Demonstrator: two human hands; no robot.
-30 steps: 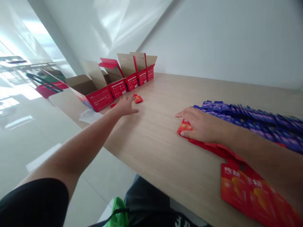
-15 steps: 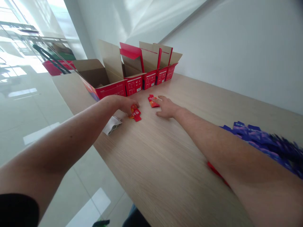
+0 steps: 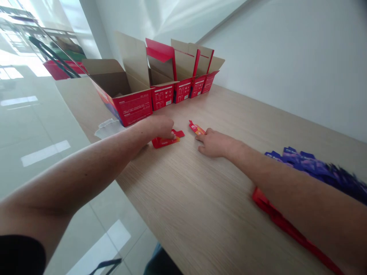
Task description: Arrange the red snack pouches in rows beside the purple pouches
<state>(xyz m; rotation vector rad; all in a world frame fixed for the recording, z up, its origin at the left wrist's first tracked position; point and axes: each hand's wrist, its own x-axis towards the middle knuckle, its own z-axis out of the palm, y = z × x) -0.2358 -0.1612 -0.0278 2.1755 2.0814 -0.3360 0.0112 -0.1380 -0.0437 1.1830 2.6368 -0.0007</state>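
Note:
My left hand (image 3: 162,125) is closed, fingers curled down, on a flat red packet (image 3: 164,143) with orange print and a tab at one end. Part of that packet is hidden under the fingers. To its right, the fingertips of my right hand (image 3: 214,143) are closed on the lower end of a second red packet (image 3: 195,127), which looks tilted and points away from me. A gap of bare tabletop separates the two packets. Beyond my left forearm lies a crumpled white piece (image 3: 108,128), perhaps paper or a bag, partly covered by the arm.
Several open red cartons (image 3: 136,107) with raised flaps stand in a row along the far side of the wooden table (image 3: 183,191). Rows of purple packets (image 3: 306,162) and a strip of red ones (image 3: 266,204) lie at right, partly behind my right forearm. A wall borders the table.
Both red packets have turned and shifted; the right one has come nearer to me. My right fingers have closed in. The white piece has moved left and away.

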